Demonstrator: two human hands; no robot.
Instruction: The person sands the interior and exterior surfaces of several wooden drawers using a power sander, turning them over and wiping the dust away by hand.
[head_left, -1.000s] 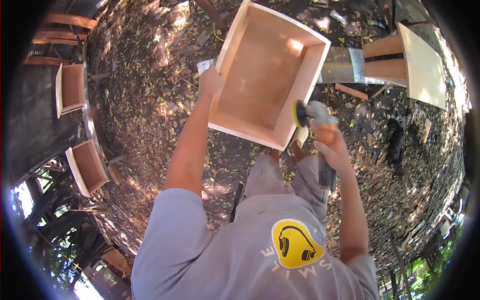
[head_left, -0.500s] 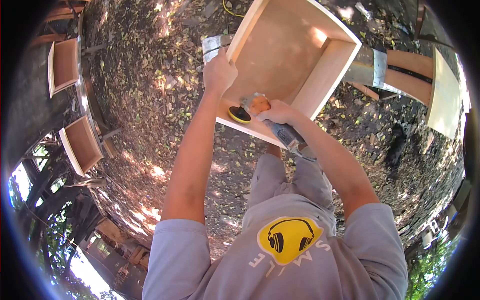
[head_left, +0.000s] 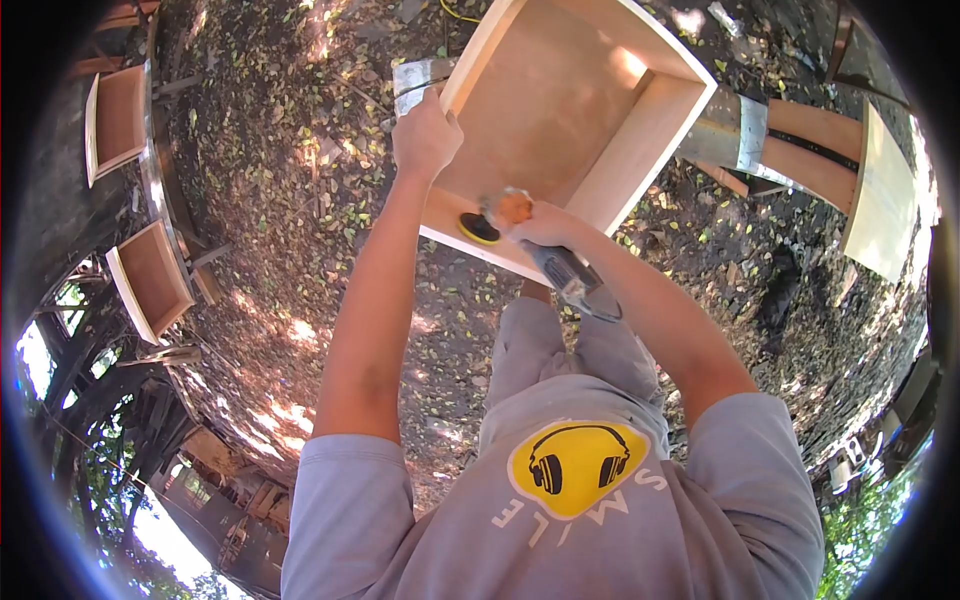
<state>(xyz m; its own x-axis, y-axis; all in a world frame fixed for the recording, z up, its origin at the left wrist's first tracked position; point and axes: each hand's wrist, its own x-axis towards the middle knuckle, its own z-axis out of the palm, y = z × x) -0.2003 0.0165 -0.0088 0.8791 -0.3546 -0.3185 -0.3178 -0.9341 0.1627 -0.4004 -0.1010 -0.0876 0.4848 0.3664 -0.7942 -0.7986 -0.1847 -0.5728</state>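
A pale wooden drawer (head_left: pixel 560 110) lies tilted in front of me, its hollow side facing up. My left hand (head_left: pixel 428 140) is closed around the top edge of its left wall. In my right hand (head_left: pixel 545 225) is an angle grinder (head_left: pixel 572 272), gripped near its orange head, with the body slanting back toward my legs. The grinder's round black-and-yellow sanding pad (head_left: pixel 478 229) overlaps the drawer's near wall, close to the near left corner. Part of the grinder's head is hidden by my right fingers.
Two similar drawers (head_left: pixel 122 115) (head_left: pixel 153 280) stand along a rail at the left. A support with a metal-wrapped end (head_left: pixel 410 85) shows beside the drawer's left wall. Wooden boards (head_left: pixel 885 190) extend at the right. A yellow cord (head_left: pixel 458 12) lies on the leaf-strewn ground (head_left: pixel 300 200).
The grinder has shifted slightly right along the drawer's near wall, its body swinging a little. My left hand keeps its hold on the left wall. The whole view has drifted slightly.
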